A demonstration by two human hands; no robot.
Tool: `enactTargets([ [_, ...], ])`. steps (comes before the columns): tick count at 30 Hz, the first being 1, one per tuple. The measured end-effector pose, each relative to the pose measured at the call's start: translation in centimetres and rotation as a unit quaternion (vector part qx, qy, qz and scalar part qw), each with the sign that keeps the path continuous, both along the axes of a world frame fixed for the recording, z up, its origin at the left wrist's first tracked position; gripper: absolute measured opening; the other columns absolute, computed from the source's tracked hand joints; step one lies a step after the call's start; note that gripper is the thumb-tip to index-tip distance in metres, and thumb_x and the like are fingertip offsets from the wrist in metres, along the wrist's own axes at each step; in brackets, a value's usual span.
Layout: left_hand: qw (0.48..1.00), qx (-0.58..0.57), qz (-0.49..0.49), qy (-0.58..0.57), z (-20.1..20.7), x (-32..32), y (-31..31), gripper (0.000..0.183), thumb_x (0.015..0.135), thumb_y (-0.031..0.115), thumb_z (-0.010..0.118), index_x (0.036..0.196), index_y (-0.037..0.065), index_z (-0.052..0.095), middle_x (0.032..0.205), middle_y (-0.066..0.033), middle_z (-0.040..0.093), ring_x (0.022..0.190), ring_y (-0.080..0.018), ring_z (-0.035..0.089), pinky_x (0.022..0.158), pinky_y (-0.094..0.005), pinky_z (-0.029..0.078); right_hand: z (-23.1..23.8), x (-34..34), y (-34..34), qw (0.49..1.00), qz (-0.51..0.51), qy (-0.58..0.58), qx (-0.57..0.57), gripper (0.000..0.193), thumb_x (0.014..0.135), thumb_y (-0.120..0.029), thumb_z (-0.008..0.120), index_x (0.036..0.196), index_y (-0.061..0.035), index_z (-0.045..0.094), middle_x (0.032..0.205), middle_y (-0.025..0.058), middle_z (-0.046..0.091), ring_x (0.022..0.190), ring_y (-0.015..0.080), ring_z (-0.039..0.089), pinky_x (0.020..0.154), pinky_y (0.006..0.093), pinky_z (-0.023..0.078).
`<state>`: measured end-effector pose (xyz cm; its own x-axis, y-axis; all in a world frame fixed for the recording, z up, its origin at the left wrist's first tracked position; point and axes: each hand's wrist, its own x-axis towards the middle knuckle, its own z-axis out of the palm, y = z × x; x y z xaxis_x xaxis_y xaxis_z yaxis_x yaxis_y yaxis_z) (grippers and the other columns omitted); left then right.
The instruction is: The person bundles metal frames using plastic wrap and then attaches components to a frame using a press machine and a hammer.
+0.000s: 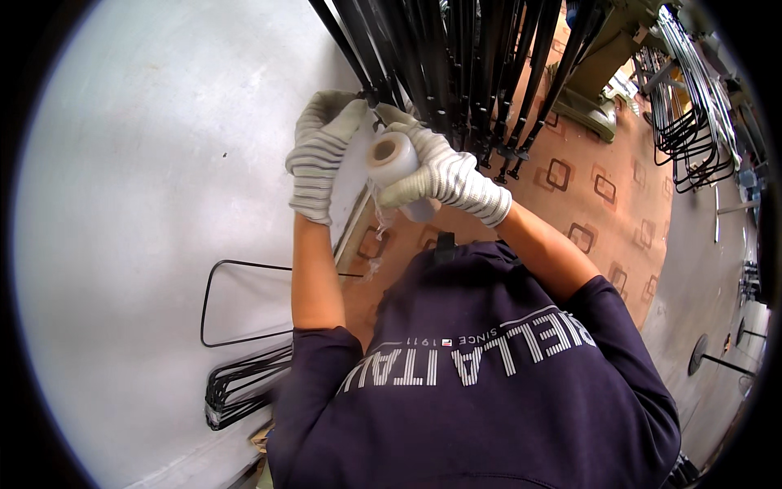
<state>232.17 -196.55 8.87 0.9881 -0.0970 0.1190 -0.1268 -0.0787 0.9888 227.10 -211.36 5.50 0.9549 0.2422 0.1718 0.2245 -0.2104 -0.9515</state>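
A roll of clear stretch film (pixel 395 165) with a brown cardboard core is gripped in my right hand (pixel 446 175), its thumb across the roll's side. My left hand (pixel 319 151) is bent closed against the lower left of a bundle of black metal rods (pixel 460 77); what its fingers hold is hidden. Both hands wear white knitted gloves with dark stripes. The fingertips of my right hand reach toward the same rods, close to my left hand. Loose wisps of film hang below the roll.
Bent black wire frames (pixel 244 383) lie at the lower left, with a single frame (pixel 205 306) above them. A patterned orange-brown mat (pixel 603 191) covers the floor. A green machine base (pixel 590 106) and more black frames (pixel 692 138) stand at the right.
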Motion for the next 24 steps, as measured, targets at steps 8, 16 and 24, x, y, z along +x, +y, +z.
enactTargets([
  [8, 0.99, 0.043, 0.054, -0.12, -2.3, 0.6, -2.5, 0.018, 0.079, 0.01, 0.064, 0.095, 0.002, 0.06, 0.089, -0.0048, 0.062, 0.08, -0.0114, 0.056, 0.074, -0.0245, 0.046, 1.0, -0.5, -1.2, 0.999, 0.021, 0.02, 0.035, 0.071, 0.048, -0.031, 0.081, 0.108, -0.0016, 0.057, 0.137, 0.0268, 0.027, 0.124, 0.035, 0.034, 0.098, 0.0342, 0.034],
  [16, 0.783, 0.434, 0.084, -0.438, -3.4, -0.5, -3.9, 0.017, 0.075, 0.011, 0.059, 0.091, 0.011, 0.061, 0.09, -0.0042, 0.06, 0.078, -0.0225, 0.058, 0.073, -0.0335, 0.045, 3.2, -3.5, -4.3, 0.979, 0.018, 0.169, 0.111, 0.076, 0.049, -0.022, 0.079, 0.116, -0.0031, 0.05, 0.095, 0.0098, 0.059, 0.09, 0.019, 0.057, 0.081, 0.0275, 0.045],
  [24, 0.838, 0.42, -0.18, -0.299, -6.5, -2.1, -1.0, 0.014, 0.079, 0.007, 0.058, 0.091, 0.012, 0.063, 0.082, -0.0014, 0.06, 0.073, -0.0154, 0.057, 0.071, -0.0271, 0.044, 5.0, -7.7, -11.8, 0.985, -0.063, 0.052, 0.149, 0.072, 0.041, -0.035, 0.075, 0.101, -0.0009, 0.058, 0.092, 0.0065, 0.059, 0.086, 0.0131, 0.056, 0.08, 0.0282, 0.044],
])
